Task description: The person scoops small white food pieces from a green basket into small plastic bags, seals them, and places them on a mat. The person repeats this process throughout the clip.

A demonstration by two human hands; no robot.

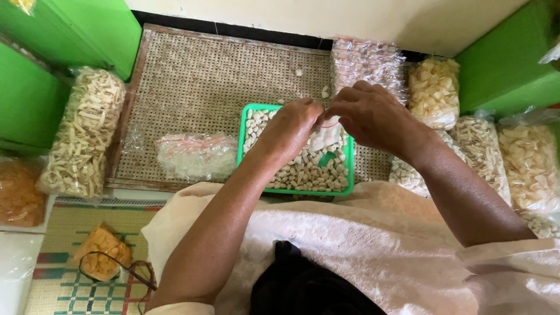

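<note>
Where the view begins at the far left, an orange bag of crisps (pixel 18 195) lies beside a long clear bag of pale stick-shaped crackers (pixel 83 134), and a smaller orange packet (pixel 102 252) sits on a checked mat (pixel 64 291) below them. Next comes a woven bamboo tray (pixel 198 81), with a loose heap of empty clear zip bags (pixel 197 154) lying on it. Just to the right of that heap stands a green plastic basket (pixel 294 191) filled with small white cracker pieces (pixel 303 172). Over the basket, the left hand (pixel 290 125) and the right hand (pixel 367 114) meet, both with fingers closed on the top edge of a small clear bag (pixel 328 137) partly filled with white pieces; it hangs just above the basket. Behind the right hand lies a stack of flat zip bags (pixel 366 61). Farther right, several filled bags of pale crackers (pixel 434 90) crowd together against a green wall (pixel 504 70).
</note>
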